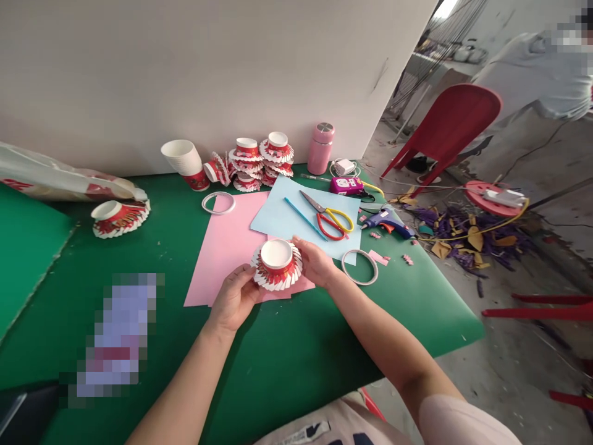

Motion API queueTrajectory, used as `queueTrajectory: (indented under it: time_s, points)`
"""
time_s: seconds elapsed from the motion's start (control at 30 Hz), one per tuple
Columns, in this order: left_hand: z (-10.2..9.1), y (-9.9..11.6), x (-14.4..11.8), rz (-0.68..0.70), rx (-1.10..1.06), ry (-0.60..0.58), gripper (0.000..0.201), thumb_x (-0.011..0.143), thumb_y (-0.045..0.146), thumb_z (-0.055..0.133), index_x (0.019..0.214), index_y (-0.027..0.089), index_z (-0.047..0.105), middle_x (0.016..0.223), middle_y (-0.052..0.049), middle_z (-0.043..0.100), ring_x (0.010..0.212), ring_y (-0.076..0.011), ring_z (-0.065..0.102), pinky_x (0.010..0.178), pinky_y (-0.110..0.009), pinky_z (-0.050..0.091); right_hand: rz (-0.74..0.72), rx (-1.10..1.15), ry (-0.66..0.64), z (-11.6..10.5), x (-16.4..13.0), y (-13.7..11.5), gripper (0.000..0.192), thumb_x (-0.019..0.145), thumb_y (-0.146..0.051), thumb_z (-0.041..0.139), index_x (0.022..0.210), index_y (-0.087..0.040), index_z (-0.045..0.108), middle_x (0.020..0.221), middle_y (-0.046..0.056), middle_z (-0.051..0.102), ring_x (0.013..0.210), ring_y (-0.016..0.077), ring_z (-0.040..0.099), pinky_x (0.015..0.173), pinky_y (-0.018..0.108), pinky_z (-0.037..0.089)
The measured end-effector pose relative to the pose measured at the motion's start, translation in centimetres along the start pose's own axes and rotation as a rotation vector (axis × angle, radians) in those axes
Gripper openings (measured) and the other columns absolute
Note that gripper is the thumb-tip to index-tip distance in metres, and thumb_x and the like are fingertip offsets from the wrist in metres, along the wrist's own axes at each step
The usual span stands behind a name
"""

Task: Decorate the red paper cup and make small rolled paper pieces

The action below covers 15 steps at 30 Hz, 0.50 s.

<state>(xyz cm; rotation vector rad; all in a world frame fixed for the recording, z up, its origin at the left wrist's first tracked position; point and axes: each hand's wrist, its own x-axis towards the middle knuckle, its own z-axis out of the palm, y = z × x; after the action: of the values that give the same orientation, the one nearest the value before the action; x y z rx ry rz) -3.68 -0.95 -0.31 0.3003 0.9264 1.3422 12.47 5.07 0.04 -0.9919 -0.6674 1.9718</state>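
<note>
Left hand [235,300] and right hand [315,261] closed lightly around one fringed paper-cup lantern [277,264] over the pink sheet [222,247]; finished stack [259,162] against the wall, plain cups [183,159] uncut, so judged partway through, more left.

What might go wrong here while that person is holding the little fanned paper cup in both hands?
1. The left hand and right hand press the fanned paper cup from both sides; its thin folded strips look easy to crush or bend.
2. The scissors lie open on the blue sheet just beyond the right hand, so a careless reach might nick a finger.
3. The glue gun rests near the table's edge with a cord trailing off; a tug might pull it down.
</note>
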Motion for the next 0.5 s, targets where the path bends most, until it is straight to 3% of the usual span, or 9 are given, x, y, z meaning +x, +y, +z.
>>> queueTrajectory:
  time_s: [0.17, 0.33, 0.43, 0.5]
  points:
    - [0.1, 0.8, 0.3, 0.085, 0.042, 0.070, 0.015, 0.054, 0.021, 0.076, 0.057, 0.014, 0.063, 0.061, 0.000, 0.061, 0.058, -0.0102, 0.054, 0.049, -0.019, 0.045, -0.342, -0.413, 0.144, -1.1, -1.4, -2.4, 0.036, 0.077, -0.043, 0.057, 0.107, -0.023, 0.057, 0.112, 0.006, 0.063, 0.101, 0.0205, 0.058, 0.076, 0.032, 0.047]
    - [0.0, 1.0, 0.0, 0.126, 0.124, 0.113, 0.017, 0.049, 0.021, 0.077, 0.054, 0.013, 0.063, 0.053, 0.000, 0.058, 0.049, -0.0077, 0.048, 0.045, -0.019, 0.041, -0.768, -0.994, -0.038, 0.0, -3.1, -2.2, 0.065, 0.073, -0.038, 0.066, 0.131, -0.021, 0.041, 0.123, 0.012, 0.056, 0.111, 0.0256, 0.052, 0.091, 0.043, 0.042]
    - [-0.3, 0.8, -0.3, 0.149, 0.167, 0.121, 0.020, 0.048, 0.023, 0.078, 0.056, 0.012, 0.064, 0.050, 0.001, 0.056, 0.047, -0.0071, 0.047, 0.045, -0.019, 0.039, -0.878, -1.237, -0.120, 1.2, -2.9, -1.0, 0.076, 0.069, -0.038, 0.071, 0.134, -0.019, 0.038, 0.133, 0.014, 0.049, 0.118, 0.0302, 0.046, 0.096, 0.048, 0.038]
    - [-0.5, 0.6, -0.5, 0.170, 0.191, 0.121, 0.022, 0.047, 0.026, 0.079, 0.055, 0.012, 0.064, 0.049, 0.001, 0.056, 0.046, -0.0071, 0.047, 0.046, -0.020, 0.038, -0.890, -1.301, -0.093, 1.8, -2.5, -0.3, 0.075, 0.069, -0.037, 0.071, 0.134, -0.019, 0.038, 0.131, 0.014, 0.050, 0.117, 0.0311, 0.047, 0.096, 0.049, 0.039]
